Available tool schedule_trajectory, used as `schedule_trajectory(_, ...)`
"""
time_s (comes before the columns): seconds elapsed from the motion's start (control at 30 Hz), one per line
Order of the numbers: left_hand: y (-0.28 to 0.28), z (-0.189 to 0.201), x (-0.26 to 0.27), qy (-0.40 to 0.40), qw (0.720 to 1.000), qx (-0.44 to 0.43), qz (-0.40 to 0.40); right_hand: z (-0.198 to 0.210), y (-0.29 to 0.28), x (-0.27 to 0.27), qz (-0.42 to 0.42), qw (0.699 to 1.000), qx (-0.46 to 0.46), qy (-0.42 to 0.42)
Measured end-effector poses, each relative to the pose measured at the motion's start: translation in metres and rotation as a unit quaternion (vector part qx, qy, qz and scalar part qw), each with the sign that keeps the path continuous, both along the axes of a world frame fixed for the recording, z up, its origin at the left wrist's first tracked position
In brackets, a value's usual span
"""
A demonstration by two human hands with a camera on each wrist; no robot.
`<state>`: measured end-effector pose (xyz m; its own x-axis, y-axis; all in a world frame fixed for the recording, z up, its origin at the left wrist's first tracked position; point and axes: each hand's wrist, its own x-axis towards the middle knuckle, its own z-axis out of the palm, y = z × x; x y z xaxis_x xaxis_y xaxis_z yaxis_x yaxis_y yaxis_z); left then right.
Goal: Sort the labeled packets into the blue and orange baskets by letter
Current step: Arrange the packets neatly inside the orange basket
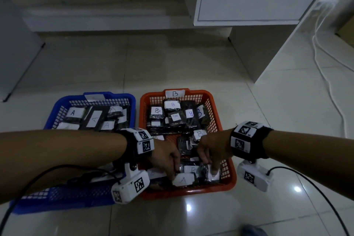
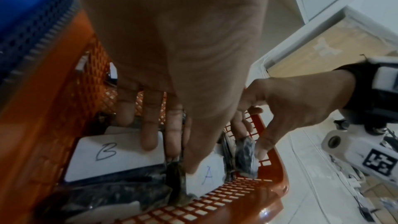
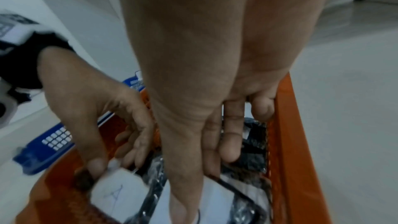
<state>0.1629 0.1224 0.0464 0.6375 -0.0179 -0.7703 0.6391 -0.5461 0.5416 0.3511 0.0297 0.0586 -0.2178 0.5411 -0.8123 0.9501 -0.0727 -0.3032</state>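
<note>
Two hands are down in the near end of the orange plastic mesh basket [image 1: 228, 182], the one tagged B at its far rim, on the pale tiled floor [image 1: 191, 67]. The left hand [image 1: 164, 157] pinches a dark wrapped packet with a white paper label marked A [image 1: 183, 179], thumb and fingertips clamped on its edge; from the right wrist view the thumb [image 3: 96, 166] sits right on the label's corner. Beside it, the right hand [image 1: 210, 151] has thumb and fingers closed round another dark plastic-wrapped packet with a white label [image 1: 210, 173] near the basket's right wall; its letter is hidden. Between the two hands lies a B-labelled dark packet [image 1: 191, 169], and the left wrist view shows the left fingers [image 2: 148, 135] lying over another B label. More B packets are heaped toward the far end. Just to the left stands the blue plastic mesh basket [image 1: 57, 109], holding dark packets labelled A. A white cable [image 1: 325, 74] trails across the floor at right.
</note>
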Motion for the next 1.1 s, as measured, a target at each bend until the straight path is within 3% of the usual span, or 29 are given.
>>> schedule_trajectory(0.13,0.005,-0.001,0.001,-0.045,0.997,0.025,0.049,0.009,0.015,0.013,-0.075,0.994,0.072,0.043)
schedule_trajectory(0.3,0.012,-0.005,0.007,-0.084,0.990,0.062,0.099,0.014,0.037,0.036,-0.104,0.971,0.213,-0.003)
schedule_trajectory(0.5,0.012,-0.013,0.014,-0.099,0.986,0.067,0.119,0.007,0.031,0.039,-0.110,0.962,0.242,-0.062)
schedule_trajectory(0.63,0.013,-0.016,0.013,-0.102,0.985,0.065,0.120,0.003,0.023,0.035,-0.064,0.958,0.265,-0.086)
schedule_trajectory(0.83,0.016,-0.019,0.012,-0.096,0.986,0.069,0.119,0.003,0.026,0.033,-0.032,0.958,0.270,-0.094)
schedule_trajectory(1.1,0.020,-0.017,0.006,-0.082,0.988,0.089,0.092,0.000,0.024,0.035,-0.055,0.954,0.274,-0.106)
